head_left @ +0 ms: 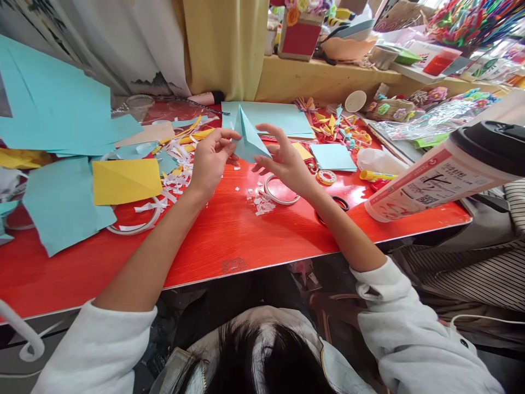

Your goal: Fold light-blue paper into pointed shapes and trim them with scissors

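Note:
A folded light-blue paper (249, 143) with a pointed upright flap is held above the red table (229, 230). My left hand (214, 157) pinches its left edge between thumb and fingers. On the other side, my right hand (284, 158) has its thumb at the paper's lower right corner, with the fingers curved and partly spread around it. Behind the folded piece lie flat light-blue sheets (274, 117). White paper scraps (263, 205) and a white ring (283, 198) rest on the table below my right hand.
Large blue sheets (65, 191) and a yellow paper (127, 181) are piled at the left. A tall cup with a black lid (435, 178) leans into view at the right. Small blue squares (333, 157), a yellow marker (377, 175) and a black ring (339, 204) lie nearer.

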Demonstrator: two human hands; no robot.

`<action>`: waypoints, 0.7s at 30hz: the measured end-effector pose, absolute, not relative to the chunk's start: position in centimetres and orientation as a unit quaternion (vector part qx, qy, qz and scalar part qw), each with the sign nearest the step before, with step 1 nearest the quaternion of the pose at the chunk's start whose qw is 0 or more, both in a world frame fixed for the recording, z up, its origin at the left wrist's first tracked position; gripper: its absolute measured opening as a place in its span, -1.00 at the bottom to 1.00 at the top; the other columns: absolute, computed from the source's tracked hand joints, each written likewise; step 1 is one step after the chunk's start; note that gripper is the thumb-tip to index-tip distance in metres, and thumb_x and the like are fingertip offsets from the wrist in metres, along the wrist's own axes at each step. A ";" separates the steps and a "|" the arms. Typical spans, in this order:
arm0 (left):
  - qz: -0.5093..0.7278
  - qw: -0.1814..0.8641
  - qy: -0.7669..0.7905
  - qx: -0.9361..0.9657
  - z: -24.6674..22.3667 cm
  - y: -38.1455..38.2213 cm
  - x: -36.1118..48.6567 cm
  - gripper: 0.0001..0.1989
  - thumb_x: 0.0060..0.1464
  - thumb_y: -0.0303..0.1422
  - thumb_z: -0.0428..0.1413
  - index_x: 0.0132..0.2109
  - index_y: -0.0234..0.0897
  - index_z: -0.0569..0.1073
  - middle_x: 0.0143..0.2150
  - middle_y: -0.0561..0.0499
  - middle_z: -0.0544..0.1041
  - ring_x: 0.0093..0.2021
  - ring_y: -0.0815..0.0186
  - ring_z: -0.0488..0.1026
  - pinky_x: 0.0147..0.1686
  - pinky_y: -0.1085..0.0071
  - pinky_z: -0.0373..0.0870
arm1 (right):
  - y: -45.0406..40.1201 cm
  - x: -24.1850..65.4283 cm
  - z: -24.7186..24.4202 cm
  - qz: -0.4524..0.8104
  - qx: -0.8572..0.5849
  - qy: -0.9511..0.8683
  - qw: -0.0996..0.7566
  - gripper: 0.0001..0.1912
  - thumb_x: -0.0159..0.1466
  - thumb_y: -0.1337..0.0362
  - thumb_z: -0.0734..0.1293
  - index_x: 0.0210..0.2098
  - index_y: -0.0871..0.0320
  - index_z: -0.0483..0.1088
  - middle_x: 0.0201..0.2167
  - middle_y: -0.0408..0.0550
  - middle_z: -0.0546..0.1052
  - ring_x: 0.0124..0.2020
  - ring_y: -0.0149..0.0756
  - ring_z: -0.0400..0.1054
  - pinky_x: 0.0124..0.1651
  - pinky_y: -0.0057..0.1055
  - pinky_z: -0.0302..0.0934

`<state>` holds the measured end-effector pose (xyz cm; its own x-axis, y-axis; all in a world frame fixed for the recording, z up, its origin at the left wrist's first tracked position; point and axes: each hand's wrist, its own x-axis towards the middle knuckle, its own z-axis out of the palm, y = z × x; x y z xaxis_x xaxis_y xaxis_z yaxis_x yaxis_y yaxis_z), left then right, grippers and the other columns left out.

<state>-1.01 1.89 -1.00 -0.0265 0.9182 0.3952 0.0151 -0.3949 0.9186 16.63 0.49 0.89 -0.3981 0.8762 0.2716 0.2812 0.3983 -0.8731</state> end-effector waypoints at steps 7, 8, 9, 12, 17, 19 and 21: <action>0.596 0.376 0.403 0.584 -0.7 1.8 -1.1 -0.87 0.11 -0.41 0.07 -0.25 -0.25 0.52 -0.23 0.01 0.50 -0.26 0.39 0.45 -0.32 0.51 0.44 | 0.9 17.4 0.9 0.305 -0.325 -0.828 0.341 -0.52 0.15 0.35 0.34 0.08 0.07 0.32 0.03 -0.09 0.42 -0.03 -0.30 0.36 -0.02 -0.37 0.31; 0.597 0.376 0.400 0.585 -0.8 1.8 -1.1 -0.88 0.09 -0.43 0.08 -0.24 -0.25 0.51 -0.19 0.01 0.50 -0.20 0.37 0.45 -0.28 0.50 0.44 | 1.0 17.5 0.9 0.297 -0.325 -0.832 0.338 -0.56 0.18 0.35 0.32 0.07 0.08 0.34 -0.02 -0.09 0.45 -0.04 -0.31 0.37 0.00 -0.36 0.29; 0.599 0.375 0.396 0.586 -0.8 1.8 -1.0 -0.88 0.06 -0.44 0.11 -0.23 -0.25 0.51 -0.16 0.00 0.50 -0.14 0.35 0.44 -0.25 0.51 0.44 | 1.1 17.5 0.8 0.283 -0.330 -0.836 0.336 -0.60 0.20 0.35 0.29 0.05 0.08 0.36 -0.07 -0.09 0.48 -0.07 -0.32 0.38 0.01 -0.35 0.28; 0.603 0.380 0.390 0.583 -1.0 1.8 -0.9 -0.76 -0.02 -0.47 0.19 -0.15 -0.20 0.46 -0.17 0.01 0.49 -0.12 0.33 0.45 -0.28 0.52 0.43 | 1.4 17.7 0.4 0.218 -0.339 -0.855 0.327 -0.70 0.26 0.31 0.25 -0.03 0.06 0.43 -0.19 -0.10 0.49 -0.16 -0.34 0.39 0.00 -0.31 0.26; 0.614 0.411 0.390 0.550 -1.2 1.9 -0.6 -0.82 -0.02 -0.46 0.20 -0.21 -0.23 0.43 -0.24 0.03 0.52 -0.23 0.38 0.49 -0.32 0.52 0.44 | 2.0 17.6 -0.6 0.116 -0.293 -0.881 0.353 -0.76 0.26 0.30 0.27 -0.11 -0.02 0.47 -0.26 -0.09 0.35 -0.27 -0.35 0.27 -0.13 -0.31 0.25; 0.614 0.427 0.384 0.542 -1.3 1.8 -0.4 -0.87 -0.01 -0.45 0.20 -0.25 -0.25 0.44 -0.26 0.03 0.53 -0.25 0.38 0.50 -0.32 0.51 0.45 | 2.1 17.4 -0.8 0.097 -0.287 -0.877 0.373 -0.78 0.26 0.31 0.27 -0.16 -0.04 0.49 -0.29 -0.08 0.27 -0.26 -0.33 0.23 -0.16 -0.30 0.24; 0.614 0.439 0.377 0.537 -1.2 1.7 -0.2 -0.88 0.00 -0.44 0.19 -0.26 -0.26 0.44 -0.29 0.04 0.53 -0.26 0.38 0.51 -0.32 0.50 0.45 | 2.1 17.2 -0.9 0.091 -0.303 -0.867 0.385 -0.78 0.27 0.31 0.25 -0.17 -0.05 0.49 -0.32 -0.08 0.22 -0.25 -0.31 0.20 -0.15 -0.28 0.23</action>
